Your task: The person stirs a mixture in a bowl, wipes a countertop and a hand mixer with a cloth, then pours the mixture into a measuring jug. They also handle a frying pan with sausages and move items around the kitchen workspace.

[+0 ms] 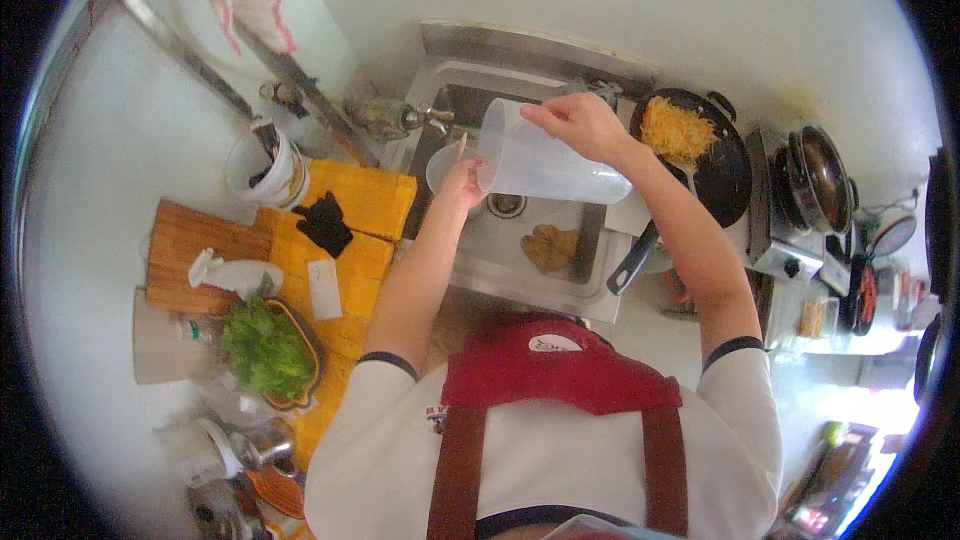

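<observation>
Over the steel sink [480,270], my right hand [585,127] grips the rim of a tall translucent plastic container [555,165], tilted onto its side with its mouth to the left. My left hand [466,181] is at the container's mouth, fingers apart; whether it bears on the rim is unclear. Just behind that hand, a round translucent vessel [441,167] shows in the sink, partly hidden. A metal faucet [429,118] stands at the sink's left. Brownish cloth or gloves [551,247] lie on the sink floor, near the drain [507,205].
Right of the sink, a black frying pan [724,180] holds shredded food, its handle pointing toward me. Further right are stacked pans [821,180] on a stove. At left are a yellow cloth [360,199], a wooden board [202,251], a spray bottle [244,276] and a basket of leafy greens [266,352].
</observation>
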A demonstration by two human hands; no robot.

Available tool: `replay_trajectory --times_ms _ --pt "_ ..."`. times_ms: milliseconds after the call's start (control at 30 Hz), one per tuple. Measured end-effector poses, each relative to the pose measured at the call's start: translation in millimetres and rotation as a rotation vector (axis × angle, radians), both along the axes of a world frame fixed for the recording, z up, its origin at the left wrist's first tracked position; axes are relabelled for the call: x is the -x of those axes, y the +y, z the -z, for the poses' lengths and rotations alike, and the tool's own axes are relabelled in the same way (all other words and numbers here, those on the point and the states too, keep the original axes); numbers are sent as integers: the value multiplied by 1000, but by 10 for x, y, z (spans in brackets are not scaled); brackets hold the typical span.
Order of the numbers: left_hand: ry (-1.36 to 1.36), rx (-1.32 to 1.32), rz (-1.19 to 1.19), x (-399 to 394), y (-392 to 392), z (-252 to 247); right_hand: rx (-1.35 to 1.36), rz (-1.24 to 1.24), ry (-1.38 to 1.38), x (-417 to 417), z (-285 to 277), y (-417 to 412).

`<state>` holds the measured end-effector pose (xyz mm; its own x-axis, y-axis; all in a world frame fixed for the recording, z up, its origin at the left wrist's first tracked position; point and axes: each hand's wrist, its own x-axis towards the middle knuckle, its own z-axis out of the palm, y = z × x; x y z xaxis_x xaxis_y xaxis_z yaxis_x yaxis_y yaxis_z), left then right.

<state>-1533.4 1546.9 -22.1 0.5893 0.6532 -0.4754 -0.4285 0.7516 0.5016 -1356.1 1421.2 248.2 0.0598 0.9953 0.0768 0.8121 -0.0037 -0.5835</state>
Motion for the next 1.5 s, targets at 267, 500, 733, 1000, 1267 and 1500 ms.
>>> replay_trajectory --times_ms 267,500,733,1000,1267,1500 --pt "94 136 27 -465 -40 851 142 -302 -211 280 -164 116" --pt "64 161 43 -744 -161 905 161 -344 -320 297 -138 122" --pt "116 169 30 -752 -173 1093 175 -313 -358 170 -101 158" --pt "220 72 56 -572 -101 986 122 -99 -132 -201 -37 114" --pt "547 39 246 -279 -425 353 -285 22 337 -574 304 -280" --pt "499 -24 263 -71 -574 903 -722 -57 174 -527 333 -556"
